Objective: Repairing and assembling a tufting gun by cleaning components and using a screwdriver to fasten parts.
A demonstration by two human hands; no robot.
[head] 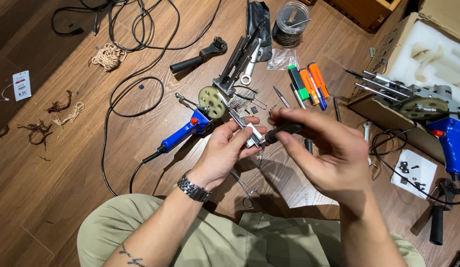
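My left hand (225,151) grips a small silver metal part (253,136) at the middle of the view. My right hand (321,146) holds a black-handled screwdriver (284,131) whose tip meets that part. Just beyond my hands lies a blue-handled power tool (183,134) with a cream gear wheel (211,101) and a long metal frame (237,62), stripped open on the wooden floor. A steel watch sits on my left wrist.
Small forceps (247,190) and a paper sheet (301,190) lie under my hands. Coloured markers (309,84), a clear jar (290,22), a black side handle (197,57), black cables (136,94) and yarn scraps (107,55) are around. A second blue tool (437,111) rests on a cardboard box at right.
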